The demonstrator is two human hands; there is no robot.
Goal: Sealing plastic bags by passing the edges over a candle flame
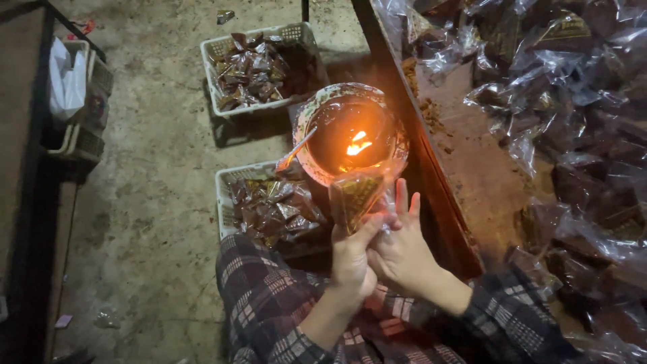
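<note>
Both forearms, in plaid sleeves, rise from the lap toward the flame bowl (350, 135), a round dish with a small lit flame and a thin stick (296, 149) leaning over its near-left rim. Left hand (352, 259): grip clamped, thumb and fingers pinched on the lower edge of a clear plastic packet (356, 194) of brown filling, held just below the bowl. Right hand (402, 251): fingers spread and extended upward, apart, touching the packet's right side; white baskets (222, 195) of filled packets sit left of the bowl, the bench (472, 168) right.
</note>
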